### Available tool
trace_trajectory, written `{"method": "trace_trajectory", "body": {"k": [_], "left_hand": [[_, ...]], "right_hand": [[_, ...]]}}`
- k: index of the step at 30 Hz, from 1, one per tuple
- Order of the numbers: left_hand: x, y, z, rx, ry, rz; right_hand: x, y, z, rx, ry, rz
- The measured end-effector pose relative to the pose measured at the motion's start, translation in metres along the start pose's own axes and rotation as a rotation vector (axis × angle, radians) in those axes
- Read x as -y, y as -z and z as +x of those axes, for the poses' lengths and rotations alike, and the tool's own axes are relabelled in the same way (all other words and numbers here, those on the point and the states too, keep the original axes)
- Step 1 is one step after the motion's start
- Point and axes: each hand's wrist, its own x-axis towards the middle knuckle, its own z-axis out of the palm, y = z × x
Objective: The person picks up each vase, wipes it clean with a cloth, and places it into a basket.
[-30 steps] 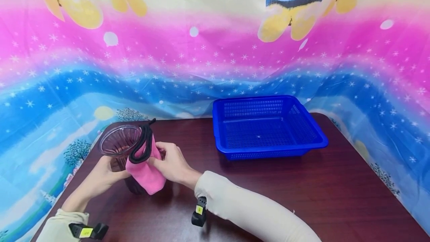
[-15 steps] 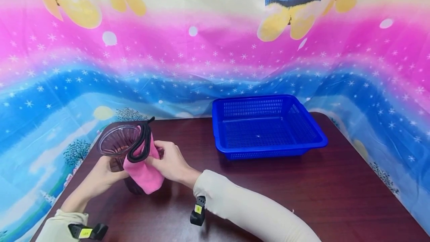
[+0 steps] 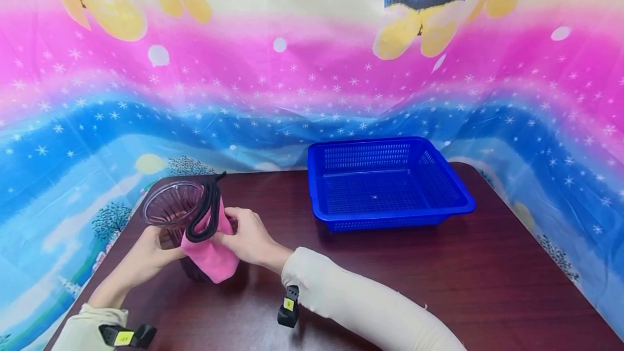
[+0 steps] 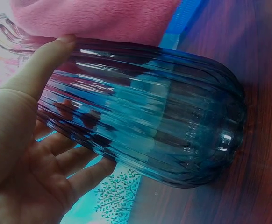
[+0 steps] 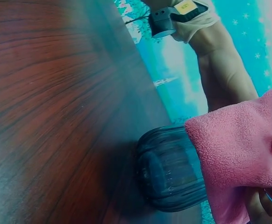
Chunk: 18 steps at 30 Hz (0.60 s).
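A ribbed, purplish clear-glass vase (image 3: 166,216) with a flared rim stands at the left of the table. My left hand (image 3: 143,256) grips its side, and in the left wrist view the thumb lies along one side of the glass (image 4: 140,112) with the fingers round the other. Pinched in my right hand (image 3: 251,238) is a folded pink cloth (image 3: 213,258) with black edging and a small black loop. It lies against the vase's right side and hides part of it. The right wrist view shows the fluffy cloth (image 5: 239,144) over the glass, whose rounded base (image 5: 168,172) rests on the table.
A blue plastic basket (image 3: 395,220) with perforated sides stands at the back right of the dark wood table (image 3: 341,280). Behind the table hangs a printed curtain (image 3: 292,85) with snowflakes. Black straps (image 3: 288,306) are on both wrists.
The cloth and my right hand shift slightly left and up on the vase, then a little back down. My left hand and the vase stay in nearly the same place.
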Motion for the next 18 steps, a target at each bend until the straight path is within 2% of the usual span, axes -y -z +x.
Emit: {"method": "trace_trajectory", "body": {"k": [5, 10, 18], "left_hand": [[0.0, 0.0, -0.001, 0.012, 0.03, -0.009], [-0.002, -0.001, -0.001, 0.012, 0.073, 0.03], [-0.003, -0.003, -0.001, 0.03, 0.124, -0.013]], "right_hand": [[-0.009, -0.001, -0.002, 0.01, 0.025, -0.106], [-0.018, -0.003, -0.005, 0.029, 0.024, -0.181], [-0.028, -0.006, -0.006, 0.061, 0.035, -0.294]]}}
